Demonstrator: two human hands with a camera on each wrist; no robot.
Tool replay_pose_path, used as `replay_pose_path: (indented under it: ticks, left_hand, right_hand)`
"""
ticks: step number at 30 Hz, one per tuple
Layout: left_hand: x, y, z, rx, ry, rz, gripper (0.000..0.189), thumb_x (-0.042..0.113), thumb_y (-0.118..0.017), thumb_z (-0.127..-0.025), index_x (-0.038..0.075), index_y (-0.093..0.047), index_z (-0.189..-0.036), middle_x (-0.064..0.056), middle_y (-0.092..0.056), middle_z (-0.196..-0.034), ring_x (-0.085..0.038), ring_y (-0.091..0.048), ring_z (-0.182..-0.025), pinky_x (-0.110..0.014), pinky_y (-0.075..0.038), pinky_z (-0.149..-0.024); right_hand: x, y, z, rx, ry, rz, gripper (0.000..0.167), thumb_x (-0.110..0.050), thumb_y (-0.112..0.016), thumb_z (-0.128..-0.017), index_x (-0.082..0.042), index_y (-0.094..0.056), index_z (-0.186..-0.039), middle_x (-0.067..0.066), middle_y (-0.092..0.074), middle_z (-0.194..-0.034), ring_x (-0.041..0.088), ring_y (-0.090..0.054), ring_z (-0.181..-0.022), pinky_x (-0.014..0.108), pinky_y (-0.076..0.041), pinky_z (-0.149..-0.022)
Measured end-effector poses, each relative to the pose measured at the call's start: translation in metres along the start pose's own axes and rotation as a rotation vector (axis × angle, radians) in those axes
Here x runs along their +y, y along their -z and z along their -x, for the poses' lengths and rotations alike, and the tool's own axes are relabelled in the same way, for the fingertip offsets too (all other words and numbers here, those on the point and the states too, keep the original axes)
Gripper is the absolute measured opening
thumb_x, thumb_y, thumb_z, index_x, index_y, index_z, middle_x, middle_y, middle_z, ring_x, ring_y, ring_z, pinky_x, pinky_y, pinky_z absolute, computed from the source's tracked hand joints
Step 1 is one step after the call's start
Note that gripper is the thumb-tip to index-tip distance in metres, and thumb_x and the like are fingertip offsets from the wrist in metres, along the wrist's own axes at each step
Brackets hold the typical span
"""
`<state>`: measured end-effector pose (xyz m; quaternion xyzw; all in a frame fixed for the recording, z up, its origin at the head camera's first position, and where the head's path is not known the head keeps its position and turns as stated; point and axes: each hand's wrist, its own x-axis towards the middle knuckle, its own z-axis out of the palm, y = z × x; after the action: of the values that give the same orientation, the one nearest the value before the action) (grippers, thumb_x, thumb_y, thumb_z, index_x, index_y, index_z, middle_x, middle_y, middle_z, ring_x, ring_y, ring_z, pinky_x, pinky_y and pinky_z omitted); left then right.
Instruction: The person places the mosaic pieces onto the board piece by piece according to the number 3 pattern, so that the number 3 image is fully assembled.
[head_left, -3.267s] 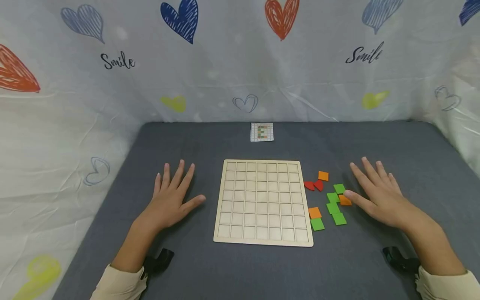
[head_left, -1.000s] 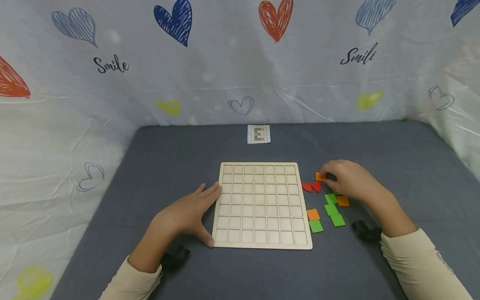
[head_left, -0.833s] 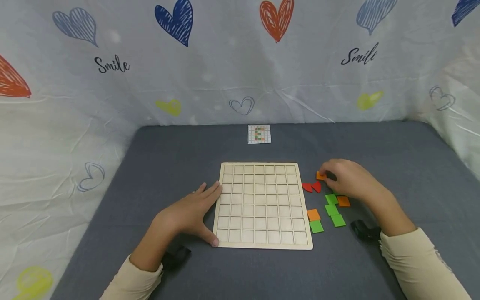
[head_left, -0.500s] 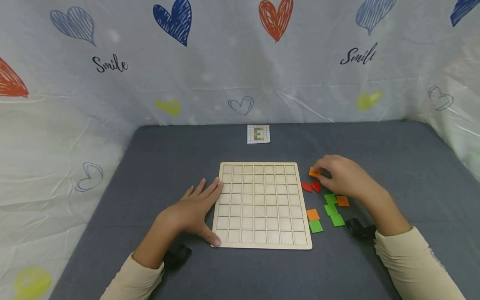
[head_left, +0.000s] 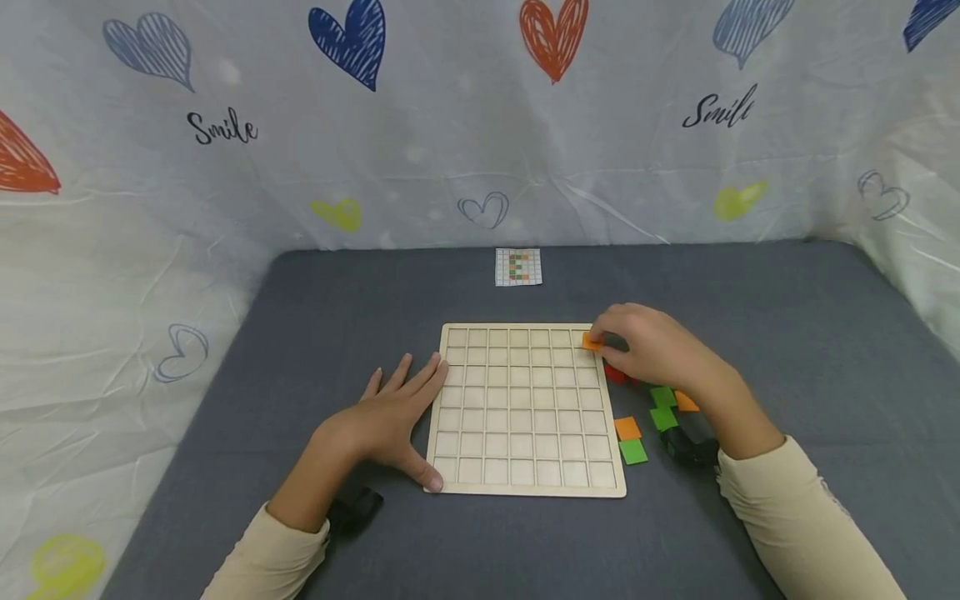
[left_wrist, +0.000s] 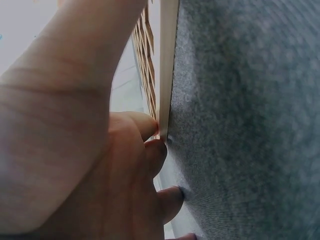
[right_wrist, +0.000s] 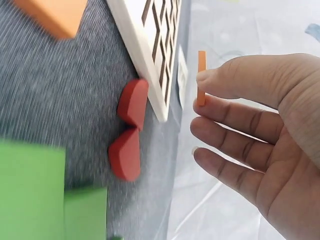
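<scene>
A pale wooden grid board lies in the middle of the dark cloth. My right hand pinches a thin orange square tile between thumb and fingertip, raised over the board's far right corner. Along the left side of the board my left hand rests with fingers spread. Its index fingertip touches the edge and its thumb lies on the near left corner. In the right wrist view, two red rounded pieces sit right beside the board, under the raised hand.
Right of the board lie green square tiles, another orange tile and one more partly behind the right forearm. A small printed card with a coloured grid pattern lies at the far edge. A white curtain with hearts hangs behind.
Both hands came in from lying flat on the cloth. The left took its place at the board's edge; the right picked up the far orange tile and carried it left over the board.
</scene>
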<state>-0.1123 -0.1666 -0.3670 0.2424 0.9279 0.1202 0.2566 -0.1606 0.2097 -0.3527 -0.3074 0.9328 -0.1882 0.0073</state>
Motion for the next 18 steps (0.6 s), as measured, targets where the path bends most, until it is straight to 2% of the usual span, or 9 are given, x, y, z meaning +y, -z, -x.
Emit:
replay_pose_path:
  ticks: [5, 12, 18]
  left_hand:
    - [0.0, 0.0, -0.001, 0.004, 0.003, -0.005, 0.151, 0.075, -0.085, -0.051, 0.018, -0.001, -0.163, 0.0, 0.009, -0.167, -0.033, 0.015, -0.15, -0.063, 0.007, -0.114]
    - [-0.001, 0.0, 0.0, 0.02, -0.007, 0.013, 0.153, 0.074, -0.086, -0.05, 0.017, 0.0, -0.163, -0.001, 0.007, -0.167, -0.034, 0.013, -0.15, -0.064, 0.007, -0.113]
    - [-0.001, -0.001, 0.0, 0.027, -0.012, 0.009, 0.154, 0.075, -0.086, -0.049, 0.016, 0.001, -0.163, -0.002, 0.007, -0.167, -0.035, 0.013, -0.15, -0.065, 0.006, -0.113]
  right_hand:
    - [-0.005, -0.003, -0.01, -0.02, 0.012, -0.018, 0.019, -0.003, -0.077, -0.086, -0.008, -0.076, -0.105, 0.004, -0.069, -0.105, 0.027, -0.064, -0.098, 0.045, -0.052, -0.08]
    - [-0.015, -0.009, -0.022, -0.04, 0.031, -0.057, 0.015, -0.003, -0.075, -0.088, -0.009, -0.076, -0.102, 0.003, -0.068, -0.102, 0.021, -0.061, -0.084, 0.038, -0.05, -0.071]
    - [-0.019, -0.016, -0.03, -0.04, 0.048, -0.08, 0.015, -0.002, -0.076, -0.088, -0.009, -0.076, -0.1, 0.003, -0.069, -0.102, 0.021, -0.065, -0.091, 0.04, -0.053, -0.076]
